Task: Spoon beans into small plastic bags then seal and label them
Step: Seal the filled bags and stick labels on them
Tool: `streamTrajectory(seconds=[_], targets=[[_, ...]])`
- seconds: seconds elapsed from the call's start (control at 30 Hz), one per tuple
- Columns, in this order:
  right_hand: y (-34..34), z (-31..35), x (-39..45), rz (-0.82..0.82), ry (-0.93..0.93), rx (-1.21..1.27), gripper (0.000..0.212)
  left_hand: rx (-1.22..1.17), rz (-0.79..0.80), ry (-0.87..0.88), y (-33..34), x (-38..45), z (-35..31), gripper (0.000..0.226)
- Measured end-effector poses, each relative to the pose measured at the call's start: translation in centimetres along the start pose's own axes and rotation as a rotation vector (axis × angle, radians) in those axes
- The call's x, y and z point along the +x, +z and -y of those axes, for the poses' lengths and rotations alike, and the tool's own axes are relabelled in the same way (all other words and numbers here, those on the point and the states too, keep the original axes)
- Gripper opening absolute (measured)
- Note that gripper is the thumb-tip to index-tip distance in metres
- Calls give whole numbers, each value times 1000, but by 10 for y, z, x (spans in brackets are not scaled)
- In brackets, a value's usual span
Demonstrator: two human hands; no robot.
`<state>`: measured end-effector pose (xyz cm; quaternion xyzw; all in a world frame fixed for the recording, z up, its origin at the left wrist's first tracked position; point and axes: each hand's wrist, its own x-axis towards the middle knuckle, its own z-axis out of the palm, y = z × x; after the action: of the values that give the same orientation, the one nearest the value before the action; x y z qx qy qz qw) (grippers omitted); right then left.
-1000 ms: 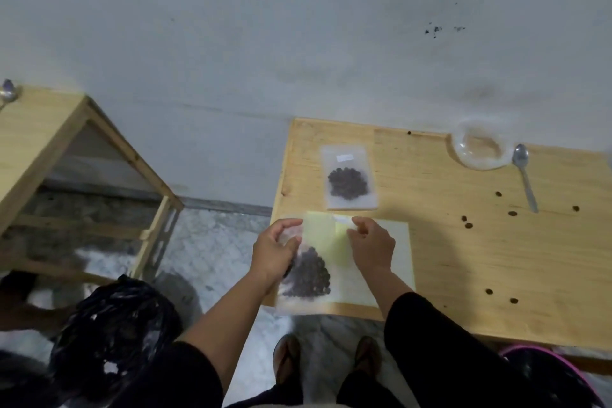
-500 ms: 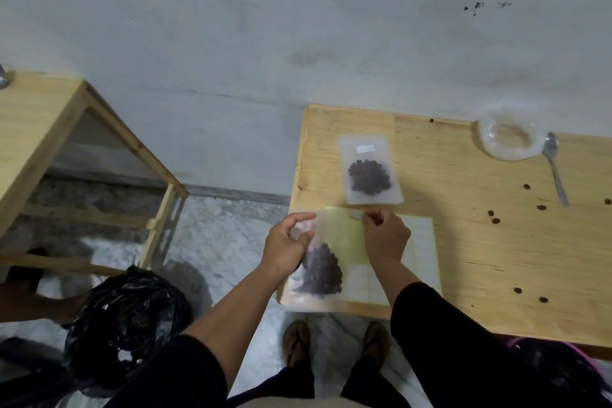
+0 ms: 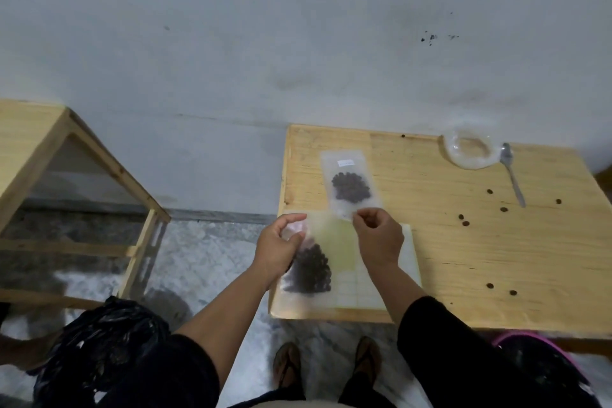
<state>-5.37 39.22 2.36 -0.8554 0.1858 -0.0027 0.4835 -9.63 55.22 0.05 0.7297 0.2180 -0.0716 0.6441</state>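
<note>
A small clear bag of dark beans (image 3: pixel 311 270) lies at the near left corner of the wooden table (image 3: pixel 496 258), partly over a sheet of white labels (image 3: pixel 374 288). My left hand (image 3: pixel 280 247) pinches the bag's top left corner. My right hand (image 3: pixel 377 235) has its fingers curled at the bag's top right edge, pinching something small that I cannot make out. A second bag of beans (image 3: pixel 349 184) with a white label lies flat just behind.
An empty clear bowl (image 3: pixel 470 152) and a metal spoon (image 3: pixel 511 175) sit at the table's far right. Several loose beans (image 3: pixel 463 220) lie scattered on the right half. A second wooden table (image 3: pixel 29 139) stands at left, black bags (image 3: pixel 99 358) on the floor.
My right hand has lifted slightly from the bag's top edge, and its fingers are more curled. The left hand keeps its pinch on the bag. The camera view has shifted a little.
</note>
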Motion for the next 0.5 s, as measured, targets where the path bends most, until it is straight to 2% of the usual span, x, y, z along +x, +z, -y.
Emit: streamTrajectory(seconds=[0.17,0.3,0.5], targets=[[-14,27,-11,-68,-112,121,2,-14,26,94,7,-1,-27,33],[-17,43,-22,-19,-135,259,9,-29,29,179,12,-3,-45,35],[-27,56,-28,3,-157,226,9,-57,90,273,12,-11,-68,39]])
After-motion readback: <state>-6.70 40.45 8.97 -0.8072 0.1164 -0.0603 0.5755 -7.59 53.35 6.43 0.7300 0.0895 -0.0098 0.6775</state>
